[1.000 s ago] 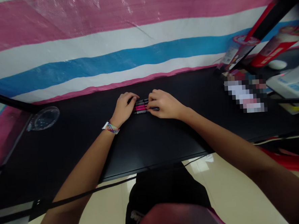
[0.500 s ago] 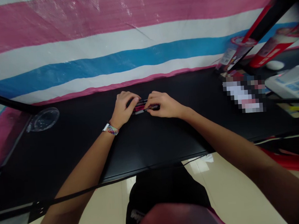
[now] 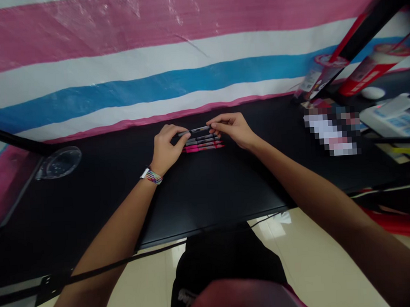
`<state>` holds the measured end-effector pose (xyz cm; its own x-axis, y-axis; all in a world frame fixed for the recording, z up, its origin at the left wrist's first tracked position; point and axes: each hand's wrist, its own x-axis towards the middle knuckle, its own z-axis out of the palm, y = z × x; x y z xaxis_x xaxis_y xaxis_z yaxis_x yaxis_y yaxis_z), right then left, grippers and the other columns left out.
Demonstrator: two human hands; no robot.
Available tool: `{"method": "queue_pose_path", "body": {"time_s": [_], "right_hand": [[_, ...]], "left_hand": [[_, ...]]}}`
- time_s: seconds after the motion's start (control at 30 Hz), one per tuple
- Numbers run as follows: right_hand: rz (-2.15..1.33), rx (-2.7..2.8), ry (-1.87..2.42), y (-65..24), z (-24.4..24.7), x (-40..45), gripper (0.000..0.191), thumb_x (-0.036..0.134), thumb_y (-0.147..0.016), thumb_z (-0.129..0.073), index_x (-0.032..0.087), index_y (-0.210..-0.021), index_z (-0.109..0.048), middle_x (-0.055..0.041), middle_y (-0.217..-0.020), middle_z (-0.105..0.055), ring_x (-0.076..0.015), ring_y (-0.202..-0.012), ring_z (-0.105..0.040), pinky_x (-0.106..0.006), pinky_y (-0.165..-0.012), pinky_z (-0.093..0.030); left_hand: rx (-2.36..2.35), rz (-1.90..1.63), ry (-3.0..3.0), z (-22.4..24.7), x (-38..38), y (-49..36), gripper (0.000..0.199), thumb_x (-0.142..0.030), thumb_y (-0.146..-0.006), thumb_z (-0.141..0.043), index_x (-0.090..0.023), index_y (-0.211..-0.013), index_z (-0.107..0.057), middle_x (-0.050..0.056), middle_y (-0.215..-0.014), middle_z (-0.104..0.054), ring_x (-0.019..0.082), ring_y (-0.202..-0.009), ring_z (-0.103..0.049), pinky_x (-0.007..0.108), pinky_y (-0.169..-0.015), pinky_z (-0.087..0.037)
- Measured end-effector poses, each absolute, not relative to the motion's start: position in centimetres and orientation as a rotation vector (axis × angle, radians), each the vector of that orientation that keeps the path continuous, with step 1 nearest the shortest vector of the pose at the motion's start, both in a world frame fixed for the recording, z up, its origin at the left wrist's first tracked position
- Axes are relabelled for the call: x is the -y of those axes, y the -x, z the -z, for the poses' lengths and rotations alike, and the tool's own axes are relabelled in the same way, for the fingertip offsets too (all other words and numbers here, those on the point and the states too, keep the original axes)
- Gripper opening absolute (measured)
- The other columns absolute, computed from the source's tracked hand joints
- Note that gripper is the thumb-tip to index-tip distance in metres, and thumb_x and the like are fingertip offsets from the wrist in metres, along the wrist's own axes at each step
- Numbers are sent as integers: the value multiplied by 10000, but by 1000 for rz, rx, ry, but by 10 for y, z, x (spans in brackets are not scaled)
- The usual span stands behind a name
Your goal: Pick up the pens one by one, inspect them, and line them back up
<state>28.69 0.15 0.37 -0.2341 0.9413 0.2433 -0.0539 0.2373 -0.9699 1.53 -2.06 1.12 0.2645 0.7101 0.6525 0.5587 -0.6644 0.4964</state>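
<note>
We have the pen (image 3: 199,129) at the far side of the row, pinched near its right end by the right hand (image 3: 234,128), thumb and forefinger together. Our left hand (image 3: 167,144) has thumb and forefinger closed about its left end, probably so that it lines up with the others. We cannot tell whether it touches the desk (image 3: 193,196). Nearer us lie the dark pens (image 3: 204,138), then the pink pens (image 3: 204,147), side by side, apparently grouped by colour. The container (image 3: 61,163) sits well apart, leaving us room.
</note>
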Motion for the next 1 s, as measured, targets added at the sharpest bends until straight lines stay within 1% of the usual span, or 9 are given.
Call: {"method": "queue_pose_path", "body": {"time_s": [0.1, 0.3, 0.47, 0.53, 0.63, 0.73, 0.8, 0.9, 1.0], "right_hand": [[-1187, 1461, 889, -285, -4, 0, 297, 457, -854, -927, 209, -1017, -913, -75, -900, -846, -192, -771, -727, -394, -806, -642], [-1141, 1506, 909, -283, -5, 1, 331, 447, -797, -962, 213, -1027, -914, -85, -1005, -862, -219, -844, -753, -461, -916, -665], [-1151, 1461, 913, -285, 0, -3, 366, 513, -860, -918, 218, -1076, -899, -76, -957, -849, -208, -829, -747, -437, -882, -670], [-1158, 1434, 927, -285, 2, -5, 368, 522, -861, -913, 221, -1073, -894, -74, -952, -845, -208, -830, -745, -432, -877, -671], [-1185, 1409, 929, -286, 3, -6, 368, 518, -839, -922, 225, -1059, -888, -68, -946, -840, -203, -818, -737, -430, -871, -671], [-1197, 1373, 923, -285, 2, -7, 376, 519, -819, -934, 223, -1044, -883, -69, -945, -836, -197, -816, -727, -417, -854, -668], [-1201, 1349, 924, -286, 3, -7, 389, 528, -803, -945, 221, -1034, -881, -71, -938, -833, -195, -812, -722, -407, -834, -664], [-1215, 1335, 927, -286, 3, -8, 408, 539, -793, -952, 215, -1029, -876, -70, -929, -827, -188, -790, -711, -402, -816, -660], [-1221, 1325, 922, -286, 3, -9, 388, 523, -801, -950, 214, -1024, -875, -72, -931, -826, -185, -788, -705, -398, -806, -654]], "left_hand": [[-1178, -1319, -2350, -11, 20, -14, 210, -395, -1085, -703, -240, -963, -777, 47, -958, -806, 233, -927, -711, 401, -892, -545], [-1181, -1247, -2263, -11, 20, -14, 565, -485, -1189, -473, -240, -700, -616, 35, -728, -674, 209, -781, -642, 403, -822, -511], [-1158, -1354, -2093, -10, 17, -14, 250, -500, -1017, -794, -260, -1086, -787, 38, -1021, -806, 201, -913, -736, 372, -891, -575], [-1188, -1344, -2036, -9, 16, -14, 273, -516, -1028, -774, -246, -990, -788, 46, -969, -817, 205, -895, -755, 374, -889, -594], [-1203, -1285, -1953, -7, 13, -14, 456, -545, -1134, -583, -232, -847, -749, 46, -766, -775, 195, -766, -751, 377, -829, -613], [-1139, -1330, -1901, -5, 10, -12, 263, -512, -1026, -767, -253, -1069, -753, 18, -790, -773, 186, -759, -757, 348, -783, -620], [-1143, -1328, -1888, -3, 8, -12, 256, -503, -1009, -788, -254, -1035, -733, 1, -741, -747, 166, -687, -724, 327, -729, -609], [-1197, -1303, -1860, -2, 7, -11, 395, -551, -1107, -632, -235, -877, -692, -6, -630, -684, 144, -580, -666, 313, -670, -591], [-1160, -1366, -1809, -2, 6, -11, 300, -531, -1004, -790, -241, -1009, -712, -5, -731, -743, 152, -661, -720, 298, -680, -603]]}}
